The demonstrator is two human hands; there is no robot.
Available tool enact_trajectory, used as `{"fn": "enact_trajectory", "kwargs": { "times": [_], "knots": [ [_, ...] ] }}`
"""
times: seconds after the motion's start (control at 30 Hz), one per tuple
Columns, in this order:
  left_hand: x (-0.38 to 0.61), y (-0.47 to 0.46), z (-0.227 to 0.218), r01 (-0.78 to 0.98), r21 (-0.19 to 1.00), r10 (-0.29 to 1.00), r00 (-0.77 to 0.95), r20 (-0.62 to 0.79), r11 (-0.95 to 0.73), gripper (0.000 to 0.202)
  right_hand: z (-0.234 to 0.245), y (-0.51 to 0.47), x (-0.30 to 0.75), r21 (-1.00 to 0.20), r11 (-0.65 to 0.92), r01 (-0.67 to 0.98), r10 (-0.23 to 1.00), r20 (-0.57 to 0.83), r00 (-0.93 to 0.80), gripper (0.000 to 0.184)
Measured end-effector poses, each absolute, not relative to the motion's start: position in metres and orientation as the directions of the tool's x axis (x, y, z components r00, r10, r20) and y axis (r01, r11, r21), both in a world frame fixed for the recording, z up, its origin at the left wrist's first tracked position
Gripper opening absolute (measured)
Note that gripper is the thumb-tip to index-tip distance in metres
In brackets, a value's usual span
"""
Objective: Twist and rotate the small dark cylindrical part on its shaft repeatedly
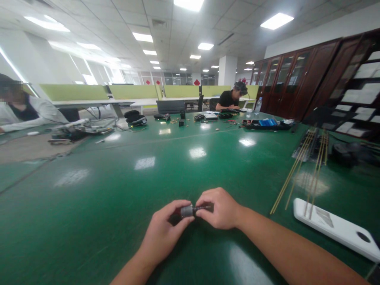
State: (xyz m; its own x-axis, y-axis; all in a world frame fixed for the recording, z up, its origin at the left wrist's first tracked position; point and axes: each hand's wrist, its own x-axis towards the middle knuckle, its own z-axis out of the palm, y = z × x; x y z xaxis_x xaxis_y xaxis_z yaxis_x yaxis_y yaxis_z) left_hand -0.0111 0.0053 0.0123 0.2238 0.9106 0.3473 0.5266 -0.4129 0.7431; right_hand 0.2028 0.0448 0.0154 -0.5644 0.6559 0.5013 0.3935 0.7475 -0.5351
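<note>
Low in the middle of the view, my left hand (166, 221) pinches a short grey metal cylinder (187, 211) between thumb and fingers. The cylinder looks like a small motor, though its exact kind does not show. A thin dark rod (203, 208) lies in line with its right end. My right hand (218, 209) is closed on this rod, its thumb and forefinger close to the cylinder. Whether rod and cylinder are joined I cannot tell. Both hands are just over the green table (124, 198).
To the right lie a white oblong case (335, 227) and several thin yellowish rods (292, 172). A black tray with blue pieces (268, 123) and bottles (257, 107) stand farther back. Electronic parts (80, 130) lie at left. One person sits across the table, another at left.
</note>
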Motion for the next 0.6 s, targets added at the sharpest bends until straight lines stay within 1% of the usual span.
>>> {"fn": "enact_trajectory", "kwargs": {
  "times": [0.23, 0.6],
  "knots": [
    [-0.0139, 0.0081, 0.0099, 0.529, 0.746, 0.914, 0.228, 0.334, -0.405, 0.025, 0.0151, 0.0434, 0.2000, -0.545, 0.753, 0.368, 0.651, 0.542, -0.531, 0.011],
    [-0.0143, 0.0062, 0.0100, 0.533, 0.741, 0.913, 0.222, 0.343, -0.408, 0.025, 0.0161, 0.0434, 0.2025, -0.557, 0.744, 0.369, 0.662, 0.537, -0.523, 0.008]
  ]
}}
